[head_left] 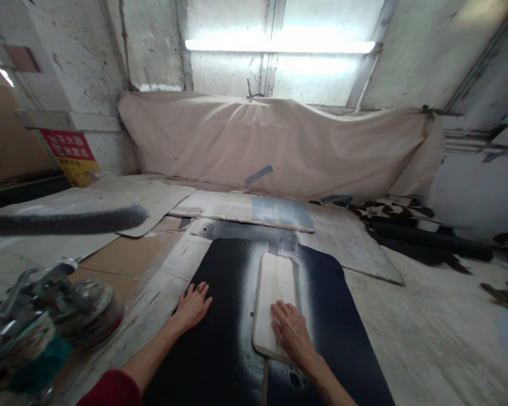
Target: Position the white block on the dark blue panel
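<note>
A large dark sheet (211, 349) with rounded far corners lies on the worktable before me. Its left part looks black, its right part dark blue, and pale misty spray marks run down its middle. On those marks rests a long white board (268, 299) with rounded corners and a brown edge. My left hand (192, 307) lies with fingers spread on the sheet's left edge, holding nothing. Flat on the lower half of the board sits my right hand (292, 330), its fingers stretched out over the surface. The palm hides part of the board's right side.
At the left stand a metal spray gun (34, 310) and a stained can (91, 310). A blurred grey hose (68, 221) juts in above them. Flat panels (237, 206) lie behind the sheet, below a beige cloth (279, 146). Dark scraps (427, 239) are heaped at the right.
</note>
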Demonstrator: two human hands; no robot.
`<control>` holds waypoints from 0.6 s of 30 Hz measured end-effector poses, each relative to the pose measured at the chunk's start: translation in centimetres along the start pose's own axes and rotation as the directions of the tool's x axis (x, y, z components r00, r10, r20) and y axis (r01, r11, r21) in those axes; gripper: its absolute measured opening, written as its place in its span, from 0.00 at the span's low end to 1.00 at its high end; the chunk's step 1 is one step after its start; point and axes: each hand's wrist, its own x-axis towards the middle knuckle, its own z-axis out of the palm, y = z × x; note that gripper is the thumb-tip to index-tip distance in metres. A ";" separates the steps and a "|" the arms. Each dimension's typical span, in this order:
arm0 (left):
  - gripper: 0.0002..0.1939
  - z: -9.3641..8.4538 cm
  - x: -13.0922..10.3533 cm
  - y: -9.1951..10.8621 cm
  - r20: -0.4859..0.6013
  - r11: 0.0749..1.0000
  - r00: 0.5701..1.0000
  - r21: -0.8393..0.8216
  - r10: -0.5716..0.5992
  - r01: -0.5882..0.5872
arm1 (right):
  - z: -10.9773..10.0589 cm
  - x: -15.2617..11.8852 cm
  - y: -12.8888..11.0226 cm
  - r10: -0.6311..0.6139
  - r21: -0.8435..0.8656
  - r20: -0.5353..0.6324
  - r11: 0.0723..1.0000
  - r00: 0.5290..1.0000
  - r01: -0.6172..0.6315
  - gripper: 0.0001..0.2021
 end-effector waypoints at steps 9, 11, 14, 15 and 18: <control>0.25 -0.4 0.3 0.7 -0.030 0.998 0.999 -0.061 -0.023 0.021 | 0.2 0.3 -0.6 -0.065 -0.095 0.031 0.993 0.997 0.068 0.30; 0.24 -1.3 0.0 1.5 -0.049 0.996 0.999 -0.090 -0.025 0.020 | 0.3 0.5 -1.3 -0.077 -0.138 0.046 0.987 0.996 0.082 0.31; 0.23 -3.9 -2.6 3.3 -0.121 0.992 0.993 -0.123 -0.007 -0.008 | 1.1 0.1 -2.1 -0.099 -0.157 0.021 0.982 0.995 0.101 0.30; 0.23 -4.9 -4.0 4.0 -0.149 0.991 0.989 -0.132 0.009 -0.029 | 1.6 -0.1 -2.2 -0.118 -0.143 0.013 0.983 0.993 0.119 0.29; 0.22 -7.3 -8.9 5.8 -0.220 0.984 0.974 -0.158 0.051 -0.087 | 3.2 0.2 -1.1 -0.216 0.014 -0.031 0.976 0.976 0.217 0.19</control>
